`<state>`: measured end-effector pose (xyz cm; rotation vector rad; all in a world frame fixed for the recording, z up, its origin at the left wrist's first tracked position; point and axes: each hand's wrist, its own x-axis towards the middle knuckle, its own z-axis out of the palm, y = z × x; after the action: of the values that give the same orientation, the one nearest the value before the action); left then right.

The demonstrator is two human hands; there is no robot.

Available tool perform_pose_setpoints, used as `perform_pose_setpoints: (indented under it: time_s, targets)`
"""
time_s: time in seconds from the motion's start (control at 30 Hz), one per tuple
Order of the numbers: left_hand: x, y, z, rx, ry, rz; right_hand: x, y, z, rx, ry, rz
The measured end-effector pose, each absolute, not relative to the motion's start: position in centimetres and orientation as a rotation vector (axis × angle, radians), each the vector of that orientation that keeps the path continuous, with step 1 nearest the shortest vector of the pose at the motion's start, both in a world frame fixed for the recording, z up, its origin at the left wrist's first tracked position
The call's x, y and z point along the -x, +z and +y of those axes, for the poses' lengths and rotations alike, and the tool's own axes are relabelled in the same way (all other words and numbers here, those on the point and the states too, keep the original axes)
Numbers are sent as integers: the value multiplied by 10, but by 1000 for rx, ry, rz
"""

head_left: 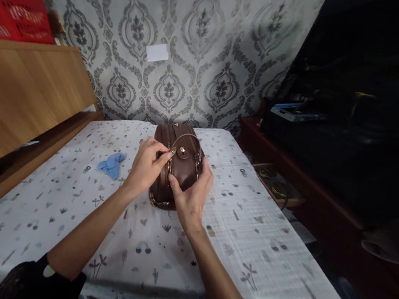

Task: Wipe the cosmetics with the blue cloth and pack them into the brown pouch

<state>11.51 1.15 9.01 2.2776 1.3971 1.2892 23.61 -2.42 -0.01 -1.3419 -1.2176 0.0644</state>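
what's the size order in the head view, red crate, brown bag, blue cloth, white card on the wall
Largest: red plastic crate, though cut off by the frame.
Next: dark brown leather handbag.
Unranked: crumpled blue cloth and white paper card look alike, and the card is farther away.

Honestly this is being read as a room in someone's home, not a shop or a workshop. That vibe is mostly being set by the grey damask wallpaper (202, 34) running across the wall, with a homey printed tablecloth (243, 257) being used over the table. A honey-toned wooden cabinet (13, 105) is being topped by a red plastic crate (14, 4), and a dark reddish wooden ledge (304, 179) is being draped with black fabric (365, 59). A shallow tray of small odds and ends (273, 184) is being kept beside it too, so it's lived-in for sure.
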Motion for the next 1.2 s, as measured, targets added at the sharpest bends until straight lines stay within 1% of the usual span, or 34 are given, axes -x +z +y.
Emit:
perform_pose_setpoints:
  time_s: [0.3, 0.4, 0.53, 0.63, 0.73, 0.8, 0.87, 1.0, 1.07, 1.2]
  targets:
    - [-111, 86, -7, -2330, 1216, 1372, -236, -4, -22, 1277, 108, -1147]
    - [-113, 86, -10, -2411, 1231, 1405, -244, -7, -25, 1200, 252, -1130]
    - [-125, 95, -14, -2632, 1283, 1399, -254, -12, -30, 1058, 550, -1027]
    - [-140, 105, -15, -2859, 1167, 1282, -256, -13, -29, 1002, 652, -937]
    - [-150, 111, -12, -3040, 912, 1192, -257, -12, -27, 999, 621, -903]
    - [-152, 111, -8, -3063, 751, 1201, -259, -11, -26, 992, 614, -914]
    - [-150, 108, -5, -3025, 670, 1245, -264, -9, -26, 973, 641, -931]
    - [-144, 102, -2, -2949, 675, 1264, -274, -6, -28, 912, 740, -891]
    - [-142, 100, -2, -2953, 667, 1250, -277, -5, -28, 917, 729, -891]
    - [-141, 96, -4, -2957, 670, 1286, -273, -8, -29, 1082, 461, -984]
